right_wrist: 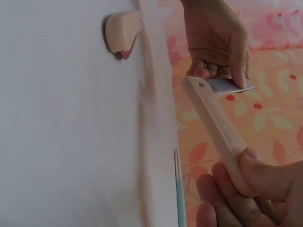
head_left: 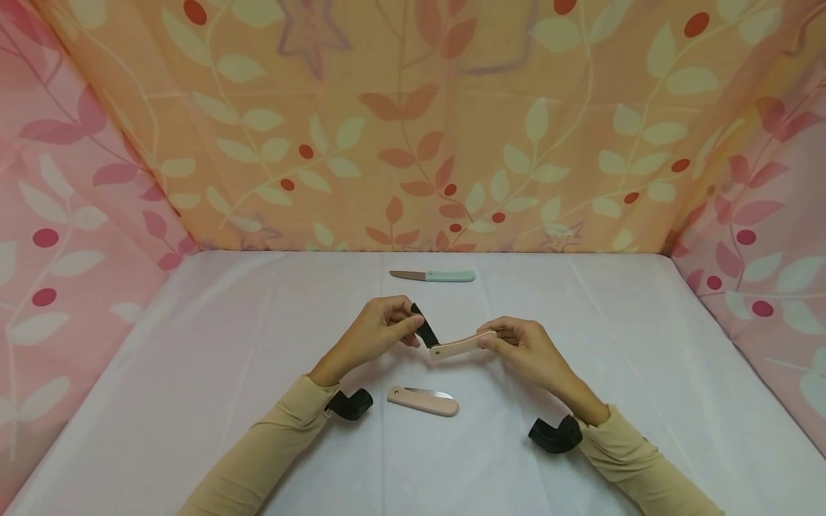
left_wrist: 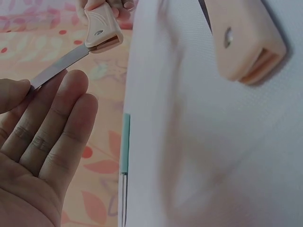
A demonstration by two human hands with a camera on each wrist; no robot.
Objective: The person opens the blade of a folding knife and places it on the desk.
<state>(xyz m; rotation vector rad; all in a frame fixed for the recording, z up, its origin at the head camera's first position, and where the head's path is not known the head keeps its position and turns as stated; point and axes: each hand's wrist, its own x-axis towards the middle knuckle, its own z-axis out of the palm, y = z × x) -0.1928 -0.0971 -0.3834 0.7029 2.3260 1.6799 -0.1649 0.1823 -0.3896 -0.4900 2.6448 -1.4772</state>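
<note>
Both hands hold one folding knife above the white table. My left hand (head_left: 381,331) pinches its blade (left_wrist: 59,66) near the tip between thumb and fingers. The pale pink handle (right_wrist: 213,123) is gripped at its far end by my right hand (head_left: 525,351). The blade stands out at a wide angle from the handle, looking dark in the head view and silvery in the left wrist view. A second pink folding knife (head_left: 422,403) lies on the table below the hands, its blade partly showing along the handle.
Toward the back of the table (head_left: 258,315) lies a knife with a mint-green handle (head_left: 450,276), its blade pointing left. A leaf-patterned orange curtain (head_left: 413,165) hangs behind, with pink cloth at both sides. Black wrist-worn devices (head_left: 351,405) sit at the cuffs.
</note>
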